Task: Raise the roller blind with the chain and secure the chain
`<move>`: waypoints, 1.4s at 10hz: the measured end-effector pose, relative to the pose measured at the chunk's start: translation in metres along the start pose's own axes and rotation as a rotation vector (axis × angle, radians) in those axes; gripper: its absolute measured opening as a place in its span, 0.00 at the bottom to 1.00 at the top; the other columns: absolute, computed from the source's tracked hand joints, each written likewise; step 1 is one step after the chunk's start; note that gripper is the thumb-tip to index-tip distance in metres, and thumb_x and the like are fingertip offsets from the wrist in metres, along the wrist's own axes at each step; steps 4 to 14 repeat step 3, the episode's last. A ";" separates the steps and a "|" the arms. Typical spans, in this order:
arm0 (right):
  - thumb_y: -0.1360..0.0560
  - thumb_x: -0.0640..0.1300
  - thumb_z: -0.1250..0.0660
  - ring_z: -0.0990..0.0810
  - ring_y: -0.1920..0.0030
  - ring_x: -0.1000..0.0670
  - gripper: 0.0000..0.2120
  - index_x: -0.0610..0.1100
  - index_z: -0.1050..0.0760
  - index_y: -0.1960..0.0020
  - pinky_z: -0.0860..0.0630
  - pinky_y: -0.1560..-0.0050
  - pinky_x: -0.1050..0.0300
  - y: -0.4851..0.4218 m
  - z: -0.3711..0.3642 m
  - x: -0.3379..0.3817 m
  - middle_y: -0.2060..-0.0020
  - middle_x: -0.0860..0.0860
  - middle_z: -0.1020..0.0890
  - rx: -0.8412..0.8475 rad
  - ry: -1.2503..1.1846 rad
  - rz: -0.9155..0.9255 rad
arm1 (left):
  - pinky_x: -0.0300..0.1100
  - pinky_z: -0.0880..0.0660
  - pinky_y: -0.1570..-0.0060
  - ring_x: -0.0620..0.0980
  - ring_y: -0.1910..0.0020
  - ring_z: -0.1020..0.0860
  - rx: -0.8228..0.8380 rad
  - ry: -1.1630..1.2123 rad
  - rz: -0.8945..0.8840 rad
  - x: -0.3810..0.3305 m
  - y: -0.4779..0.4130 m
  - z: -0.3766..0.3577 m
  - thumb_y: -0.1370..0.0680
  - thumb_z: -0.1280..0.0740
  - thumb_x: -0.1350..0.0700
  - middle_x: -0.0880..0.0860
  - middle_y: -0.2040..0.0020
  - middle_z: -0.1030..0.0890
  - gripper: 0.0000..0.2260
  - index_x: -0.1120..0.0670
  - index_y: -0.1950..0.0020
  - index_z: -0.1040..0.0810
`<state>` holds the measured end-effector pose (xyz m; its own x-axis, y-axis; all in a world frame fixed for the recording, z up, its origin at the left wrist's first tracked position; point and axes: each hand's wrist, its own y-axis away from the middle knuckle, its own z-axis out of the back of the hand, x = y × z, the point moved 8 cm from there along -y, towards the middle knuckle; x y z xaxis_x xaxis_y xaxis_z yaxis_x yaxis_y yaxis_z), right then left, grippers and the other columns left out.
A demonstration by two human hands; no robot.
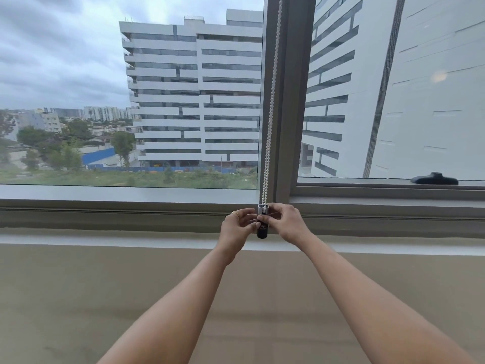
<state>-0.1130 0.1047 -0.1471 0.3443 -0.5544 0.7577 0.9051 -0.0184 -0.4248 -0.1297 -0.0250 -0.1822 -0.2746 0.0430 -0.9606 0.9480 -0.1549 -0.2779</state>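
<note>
Head view: the chain (pixel 270 114) runs straight down the frame's centre into a holder (pixel 262 231) at lower centre. The fingers of the left hand (pixel 237 225) and right hand (pixel 286 222) pinch this holder. If the loop seats badly, the chain could slip free.

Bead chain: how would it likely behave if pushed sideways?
The bead chain is probably floppy: thin linked beads, hanging straight down to the holder that the left hand and right hand grip. Likely light; a push would probably swing it.
</note>
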 end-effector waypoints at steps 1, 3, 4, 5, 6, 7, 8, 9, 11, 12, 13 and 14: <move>0.30 0.44 0.28 0.19 0.51 0.46 0.17 0.39 0.23 0.43 0.26 0.49 0.63 0.002 0.011 0.002 0.54 0.44 0.17 -0.056 -0.014 -0.019 | 0.28 0.25 0.54 0.43 0.53 0.21 -0.005 -0.061 -0.030 -0.010 -0.001 0.000 0.26 0.32 0.64 0.55 0.50 0.19 0.14 0.61 0.41 0.25; 0.29 0.47 0.29 0.24 0.44 0.45 0.31 0.38 0.35 0.32 0.28 0.43 0.57 0.011 0.038 0.024 0.45 0.43 0.23 -0.199 0.122 -0.008 | 0.39 0.29 0.43 0.50 0.44 0.22 -0.079 -0.253 -0.036 -0.039 0.001 0.004 0.24 0.34 0.55 0.56 0.44 0.19 0.14 0.58 0.39 0.24; 0.29 0.47 0.29 0.24 0.44 0.45 0.31 0.38 0.35 0.32 0.28 0.43 0.57 0.011 0.038 0.024 0.45 0.43 0.23 -0.199 0.122 -0.008 | 0.39 0.29 0.43 0.50 0.44 0.22 -0.079 -0.253 -0.036 -0.039 0.001 0.004 0.24 0.34 0.55 0.56 0.44 0.19 0.14 0.58 0.39 0.24; 0.29 0.47 0.29 0.24 0.44 0.45 0.31 0.38 0.35 0.32 0.28 0.43 0.57 0.011 0.038 0.024 0.45 0.43 0.23 -0.199 0.122 -0.008 | 0.39 0.29 0.43 0.50 0.44 0.22 -0.079 -0.253 -0.036 -0.039 0.001 0.004 0.24 0.34 0.55 0.56 0.44 0.19 0.14 0.58 0.39 0.24; 0.29 0.47 0.29 0.24 0.44 0.45 0.31 0.38 0.35 0.32 0.28 0.43 0.57 0.011 0.038 0.024 0.45 0.43 0.23 -0.199 0.122 -0.008 | 0.39 0.29 0.43 0.50 0.44 0.22 -0.079 -0.253 -0.036 -0.039 0.001 0.004 0.24 0.34 0.55 0.56 0.44 0.19 0.14 0.58 0.39 0.24; 0.29 0.47 0.29 0.24 0.44 0.45 0.31 0.38 0.35 0.32 0.28 0.43 0.57 0.011 0.038 0.024 0.45 0.43 0.23 -0.199 0.122 -0.008 | 0.39 0.29 0.43 0.50 0.44 0.22 -0.079 -0.253 -0.036 -0.039 0.001 0.004 0.24 0.34 0.55 0.56 0.44 0.19 0.14 0.58 0.39 0.24; 0.29 0.47 0.29 0.24 0.44 0.45 0.31 0.38 0.35 0.32 0.28 0.43 0.57 0.011 0.038 0.024 0.45 0.43 0.23 -0.199 0.122 -0.008 | 0.39 0.29 0.43 0.50 0.44 0.22 -0.079 -0.253 -0.036 -0.039 0.001 0.004 0.24 0.34 0.55 0.56 0.44 0.19 0.14 0.58 0.39 0.24; 0.29 0.47 0.29 0.24 0.44 0.45 0.31 0.38 0.35 0.32 0.28 0.43 0.57 0.011 0.038 0.024 0.45 0.43 0.23 -0.199 0.122 -0.008 | 0.39 0.29 0.43 0.50 0.44 0.22 -0.079 -0.253 -0.036 -0.039 0.001 0.004 0.24 0.34 0.55 0.56 0.44 0.19 0.14 0.58 0.39 0.24; 0.29 0.47 0.29 0.24 0.44 0.45 0.31 0.38 0.35 0.32 0.28 0.43 0.57 0.011 0.038 0.024 0.45 0.43 0.23 -0.199 0.122 -0.008 | 0.39 0.29 0.43 0.50 0.44 0.22 -0.079 -0.253 -0.036 -0.039 0.001 0.004 0.24 0.34 0.55 0.56 0.44 0.19 0.14 0.58 0.39 0.24; 0.29 0.47 0.29 0.24 0.44 0.45 0.31 0.38 0.35 0.32 0.28 0.43 0.57 0.011 0.038 0.024 0.45 0.43 0.23 -0.199 0.122 -0.008 | 0.39 0.29 0.43 0.50 0.44 0.22 -0.079 -0.253 -0.036 -0.039 0.001 0.004 0.24 0.34 0.55 0.56 0.44 0.19 0.14 0.58 0.39 0.24; 0.29 0.47 0.29 0.24 0.44 0.45 0.31 0.38 0.35 0.32 0.28 0.43 0.57 0.011 0.038 0.024 0.45 0.43 0.23 -0.199 0.122 -0.008 | 0.39 0.29 0.43 0.50 0.44 0.22 -0.079 -0.253 -0.036 -0.039 0.001 0.004 0.24 0.34 0.55 0.56 0.44 0.19 0.14 0.58 0.39 0.24; 0.29 0.47 0.29 0.24 0.44 0.45 0.31 0.38 0.35 0.32 0.28 0.43 0.57 0.011 0.038 0.024 0.45 0.43 0.23 -0.199 0.122 -0.008 | 0.39 0.29 0.43 0.50 0.44 0.22 -0.079 -0.253 -0.036 -0.039 0.001 0.004 0.24 0.34 0.55 0.56 0.44 0.19 0.14 0.58 0.39 0.24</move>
